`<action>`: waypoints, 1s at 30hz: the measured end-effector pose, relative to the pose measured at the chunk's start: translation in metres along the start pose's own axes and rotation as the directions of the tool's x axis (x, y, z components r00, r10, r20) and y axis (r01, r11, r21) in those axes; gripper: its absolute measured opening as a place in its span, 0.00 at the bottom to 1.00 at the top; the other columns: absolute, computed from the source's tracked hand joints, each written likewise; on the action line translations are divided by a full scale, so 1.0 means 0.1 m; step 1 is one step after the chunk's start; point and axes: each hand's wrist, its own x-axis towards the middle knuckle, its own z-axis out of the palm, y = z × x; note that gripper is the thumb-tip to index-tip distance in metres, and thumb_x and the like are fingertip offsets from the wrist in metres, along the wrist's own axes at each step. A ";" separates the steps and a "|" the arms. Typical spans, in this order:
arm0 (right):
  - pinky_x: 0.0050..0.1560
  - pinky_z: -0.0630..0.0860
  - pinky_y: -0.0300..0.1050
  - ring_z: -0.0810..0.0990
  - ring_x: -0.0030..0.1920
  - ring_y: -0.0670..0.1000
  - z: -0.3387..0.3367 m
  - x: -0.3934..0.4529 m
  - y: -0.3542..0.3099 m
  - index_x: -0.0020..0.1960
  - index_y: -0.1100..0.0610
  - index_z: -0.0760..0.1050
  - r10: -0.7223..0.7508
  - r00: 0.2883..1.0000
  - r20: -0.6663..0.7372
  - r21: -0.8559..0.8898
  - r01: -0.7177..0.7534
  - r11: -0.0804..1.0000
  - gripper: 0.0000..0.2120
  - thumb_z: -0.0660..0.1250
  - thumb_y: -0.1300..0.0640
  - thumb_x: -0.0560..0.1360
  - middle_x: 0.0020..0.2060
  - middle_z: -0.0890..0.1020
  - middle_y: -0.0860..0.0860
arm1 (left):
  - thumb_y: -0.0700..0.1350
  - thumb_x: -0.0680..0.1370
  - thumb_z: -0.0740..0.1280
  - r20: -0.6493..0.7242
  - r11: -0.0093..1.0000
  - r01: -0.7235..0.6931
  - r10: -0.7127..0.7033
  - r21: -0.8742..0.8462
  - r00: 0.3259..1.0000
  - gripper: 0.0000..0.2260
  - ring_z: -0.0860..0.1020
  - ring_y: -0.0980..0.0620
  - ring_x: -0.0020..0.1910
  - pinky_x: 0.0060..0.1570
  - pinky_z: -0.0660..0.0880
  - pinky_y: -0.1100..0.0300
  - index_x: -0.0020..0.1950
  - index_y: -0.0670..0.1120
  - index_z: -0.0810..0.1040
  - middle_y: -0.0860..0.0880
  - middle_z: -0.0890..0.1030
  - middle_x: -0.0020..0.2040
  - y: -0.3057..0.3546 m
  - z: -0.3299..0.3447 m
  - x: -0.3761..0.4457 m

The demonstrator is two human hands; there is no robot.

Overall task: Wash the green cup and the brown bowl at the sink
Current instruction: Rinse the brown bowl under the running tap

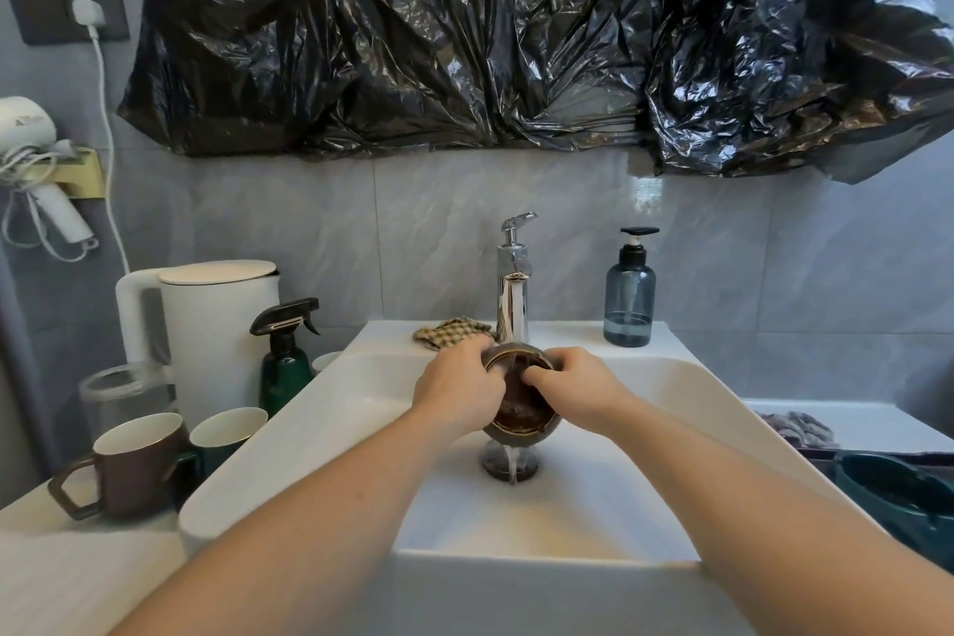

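The brown bowl point(516, 408) is held tilted toward me over the white sink point(320, 408), right under the running tap point(513, 284). My left hand point(457, 385) grips its left rim. My right hand point(573, 385) holds the right rim with its fingers curled inside the bowl. Water spills off the bowl's lower edge onto the drain point(510, 465). The green cup point(227, 434) stands on the counter left of the sink, partly hidden behind a brown mug point(129, 467).
On the left counter stand a white kettle point(206, 325), a green spray bottle point(286, 362) and a glass jar point(121, 390). A checked cloth point(449, 328) and a blue soap dispenser point(630, 294) sit on the sink's back ledge. A dark green bin point(898, 496) is at the right.
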 end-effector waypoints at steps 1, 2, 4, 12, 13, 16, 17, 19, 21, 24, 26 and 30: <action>0.39 0.74 0.40 0.83 0.45 0.52 0.00 0.00 0.00 0.48 0.51 0.81 -0.012 1.000 -0.015 -0.018 0.011 1.000 0.07 0.65 0.51 0.79 0.42 0.84 0.50 | 0.56 0.82 0.66 0.010 1.000 0.006 -0.006 0.001 1.000 0.08 0.81 0.45 0.53 0.53 0.80 0.52 0.56 0.55 0.82 0.54 0.84 0.52 0.01 0.00 -0.01; 0.39 0.75 0.41 0.83 0.46 0.52 0.00 0.01 0.01 0.48 0.51 0.81 -0.021 0.999 -0.026 -0.039 0.019 0.999 0.07 0.65 0.52 0.80 0.42 0.84 0.50 | 0.56 0.81 0.67 0.019 1.000 0.010 -0.010 0.002 1.000 0.08 0.81 0.46 0.51 0.52 0.80 0.52 0.54 0.55 0.82 0.55 0.83 0.50 0.00 0.01 0.00; 0.40 0.76 0.43 0.83 0.45 0.53 -0.01 0.03 0.02 0.47 0.51 0.81 -0.031 0.998 -0.051 -0.073 0.027 0.997 0.07 0.65 0.52 0.80 0.42 0.84 0.51 | 0.56 0.80 0.67 0.032 1.000 0.020 -0.020 -0.005 0.999 0.08 0.81 0.47 0.50 0.51 0.81 0.51 0.52 0.55 0.82 0.55 0.83 0.47 0.01 0.01 -0.01; 0.46 0.82 0.48 0.83 0.47 0.53 0.00 0.10 0.05 0.54 0.55 0.79 0.014 0.986 -0.166 -0.044 -0.022 0.999 0.08 0.62 0.56 0.81 0.47 0.85 0.54 | 0.57 0.74 0.68 0.089 0.995 0.053 -0.045 -0.088 0.995 0.13 0.82 0.47 0.49 0.51 0.83 0.47 0.56 0.56 0.79 0.54 0.84 0.50 0.09 -0.01 -0.04; 0.49 0.83 0.51 0.83 0.47 0.54 0.00 0.11 0.05 0.55 0.55 0.79 0.020 0.984 -0.176 -0.022 -0.024 0.999 0.09 0.62 0.56 0.80 0.48 0.84 0.54 | 0.58 0.73 0.68 0.097 0.994 0.061 -0.052 -0.096 0.994 0.14 0.82 0.46 0.50 0.52 0.83 0.46 0.58 0.56 0.78 0.53 0.83 0.51 0.09 -0.01 -0.04; 0.39 0.81 0.47 0.82 0.42 0.55 -0.01 0.10 0.04 0.61 0.57 0.75 0.071 0.988 -0.138 0.029 -0.067 0.997 0.11 0.60 0.59 0.80 0.48 0.83 0.57 | 0.59 0.70 0.70 0.129 0.985 0.092 -0.073 -0.148 0.989 0.19 0.83 0.44 0.51 0.52 0.83 0.43 0.58 0.56 0.74 0.52 0.82 0.53 0.10 0.00 -0.04; 0.32 0.77 0.44 0.80 0.38 0.54 -0.01 0.08 0.03 0.62 0.58 0.73 0.099 0.990 -0.099 0.045 -0.095 0.994 0.11 0.59 0.60 0.81 0.48 0.82 0.59 | 0.58 0.68 0.72 0.139 0.981 0.097 -0.074 -0.170 0.988 0.20 0.83 0.45 0.50 0.50 0.84 0.42 0.57 0.56 0.73 0.53 0.82 0.53 0.09 0.01 -0.04; 0.27 0.73 0.41 0.78 0.33 0.53 -0.01 0.03 -0.01 0.64 0.59 0.69 0.154 0.988 0.014 0.082 -0.155 0.985 0.12 0.57 0.61 0.81 0.48 0.81 0.61 | 0.59 0.69 0.75 0.119 0.984 0.078 -0.059 -0.162 0.991 0.22 0.83 0.46 0.52 0.49 0.84 0.43 0.59 0.56 0.73 0.54 0.82 0.54 0.06 0.02 -0.03; 0.29 0.75 0.40 0.80 0.32 0.52 0.00 0.00 -0.03 0.66 0.58 0.66 0.159 0.979 0.126 0.053 -0.167 0.985 0.13 0.57 0.60 0.82 0.51 0.82 0.61 | 0.57 0.74 0.74 0.078 0.992 0.043 -0.034 -0.122 0.996 0.18 0.82 0.47 0.55 0.55 0.82 0.46 0.61 0.55 0.75 0.53 0.83 0.56 0.02 0.02 -0.03; 0.28 0.74 0.38 0.84 0.34 0.50 0.02 0.00 -0.01 0.67 0.56 0.68 0.115 0.976 0.186 -0.048 -0.107 0.993 0.14 0.59 0.55 0.83 0.54 0.83 0.57 | 0.54 0.80 0.69 0.026 0.994 0.042 -0.039 -0.100 0.999 0.13 0.81 0.45 0.58 0.59 0.79 0.49 0.64 0.55 0.78 0.51 0.84 0.60 -0.03 0.02 0.01; 0.28 0.74 0.37 0.84 0.37 0.50 0.01 0.01 0.00 0.63 0.56 0.74 0.086 0.986 0.145 -0.062 -0.077 0.995 0.12 0.60 0.53 0.82 0.47 0.85 0.54 | 0.53 0.82 0.65 0.001 0.994 0.073 -0.073 -0.086 0.997 0.13 0.81 0.43 0.58 0.58 0.80 0.51 0.66 0.56 0.79 0.50 0.84 0.62 -0.04 0.01 0.03; 0.28 0.74 0.38 0.81 0.36 0.50 0.01 0.01 0.01 0.57 0.55 0.78 0.019 0.998 0.058 -0.001 -0.019 1.000 0.09 0.66 0.56 0.78 0.43 0.84 0.53 | 0.51 0.83 0.63 0.069 0.980 0.115 -0.105 -0.162 0.992 0.13 0.85 0.43 0.38 0.26 0.77 0.59 0.66 0.54 0.81 0.46 0.85 0.55 -0.03 -0.01 0.04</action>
